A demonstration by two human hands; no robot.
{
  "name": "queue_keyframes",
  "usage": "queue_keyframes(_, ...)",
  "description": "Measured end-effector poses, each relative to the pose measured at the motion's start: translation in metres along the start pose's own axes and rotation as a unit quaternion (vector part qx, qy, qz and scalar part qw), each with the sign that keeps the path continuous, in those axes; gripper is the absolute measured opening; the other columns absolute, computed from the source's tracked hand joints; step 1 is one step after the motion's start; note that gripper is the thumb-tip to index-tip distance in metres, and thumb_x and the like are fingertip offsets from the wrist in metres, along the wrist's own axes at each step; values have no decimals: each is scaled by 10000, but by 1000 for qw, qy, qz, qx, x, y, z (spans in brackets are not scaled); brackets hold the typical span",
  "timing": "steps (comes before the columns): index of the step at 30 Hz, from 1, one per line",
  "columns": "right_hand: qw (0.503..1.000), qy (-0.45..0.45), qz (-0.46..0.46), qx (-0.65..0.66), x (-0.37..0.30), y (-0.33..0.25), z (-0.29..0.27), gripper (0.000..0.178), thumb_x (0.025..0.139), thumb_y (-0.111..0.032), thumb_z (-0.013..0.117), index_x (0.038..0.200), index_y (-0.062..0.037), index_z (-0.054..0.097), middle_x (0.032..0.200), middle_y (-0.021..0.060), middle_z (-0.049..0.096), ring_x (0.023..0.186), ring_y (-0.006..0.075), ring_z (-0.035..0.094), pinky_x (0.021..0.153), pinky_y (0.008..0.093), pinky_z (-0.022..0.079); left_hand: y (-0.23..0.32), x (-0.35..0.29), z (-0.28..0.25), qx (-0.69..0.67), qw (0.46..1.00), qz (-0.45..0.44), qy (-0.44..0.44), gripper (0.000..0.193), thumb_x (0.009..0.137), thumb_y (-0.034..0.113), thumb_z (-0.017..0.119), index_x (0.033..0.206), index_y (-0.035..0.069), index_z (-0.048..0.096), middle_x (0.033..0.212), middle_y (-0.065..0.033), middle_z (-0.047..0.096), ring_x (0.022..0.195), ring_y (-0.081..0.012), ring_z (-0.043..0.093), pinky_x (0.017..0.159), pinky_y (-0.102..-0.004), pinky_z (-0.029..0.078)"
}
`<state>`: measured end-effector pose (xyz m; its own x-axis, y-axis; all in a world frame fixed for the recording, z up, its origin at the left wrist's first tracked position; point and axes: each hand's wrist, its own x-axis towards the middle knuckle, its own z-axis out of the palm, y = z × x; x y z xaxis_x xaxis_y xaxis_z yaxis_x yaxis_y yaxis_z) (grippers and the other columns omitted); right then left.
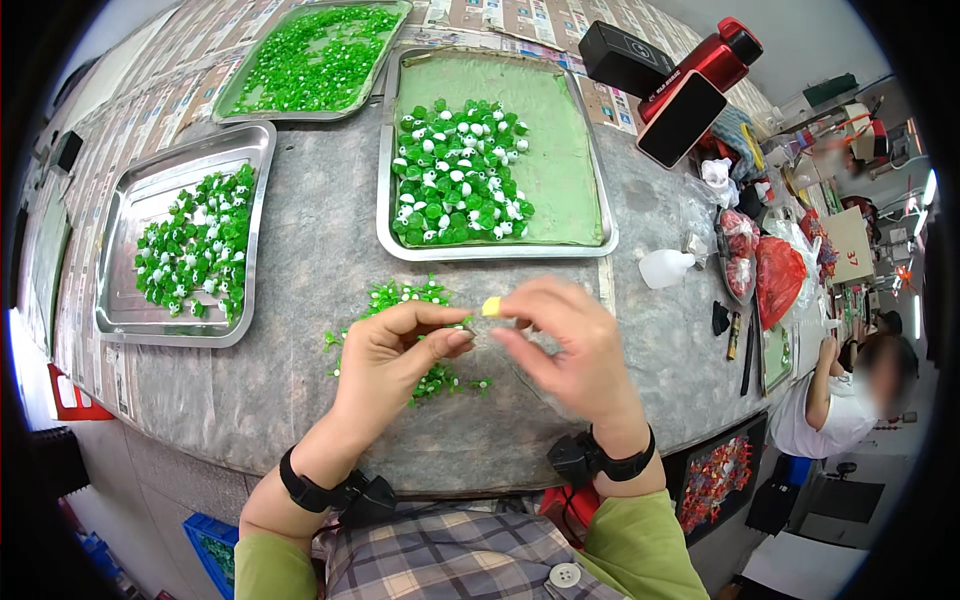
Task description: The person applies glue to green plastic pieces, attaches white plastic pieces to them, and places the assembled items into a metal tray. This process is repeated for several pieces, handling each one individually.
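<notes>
My left hand pinches a small green plastic piece between thumb and index finger; much of it is hidden by the fingertips. Just to its right hovers my right hand, its thumb and index finger apart. A small yellow cover or piece sits at that index fingertip; I cannot tell which. Loose green pieces with white parts lie on the grey table covering under and around my hands.
Beyond my hands stands a metal tray of green-and-white pieces, with another tray at left and a third behind. A white bottle, phone and red flask are right. A co-worker sits far right.
</notes>
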<state>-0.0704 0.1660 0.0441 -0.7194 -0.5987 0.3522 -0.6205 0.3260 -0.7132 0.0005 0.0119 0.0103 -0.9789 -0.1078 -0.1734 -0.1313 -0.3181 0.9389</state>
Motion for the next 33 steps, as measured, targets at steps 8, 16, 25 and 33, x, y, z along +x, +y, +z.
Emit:
queue_keyframes(8,888,435,122,-83,-40,93,-107,348,699,-147,641,972,12,494,843,54,541,739,127,496,677,237,390,5,3,-9,-156,987,-40,29,189,767,73,550,938,-7,552,813,-91,589,719,-141,576,649,-245,483)
queue_keyframes(16,919,193,344,-21,-62,140,-98,499,688,-156,648,1088,20,408,958,82,534,838,170,523,714,268,404,1,5,-12,-206,977,-46,7,151,757,81,564,891,18,532,787,-81,588,696,-133,576,632,-249,488)
queue_keyframes(25,940,233,133,213,-8,18,-53,395,725,-207,615,1008,11,447,934,85,531,786,114,522,665,228,422,1,4,-14,-249,964,-96,-19,127,764,76,552,877,21,538,776,-86,585,686,-138,582,609,-236,497)
queue_keyframes(33,917,275,80,278,-2,-23,-18,522,563,-307,751,883,-15,460,787,24,511,680,83,503,599,197,409,-3,5,-17,-283,953,-95,-43,106,763,84,555,856,37,536,745,-59,576,670,-124,576,612,-232,493)
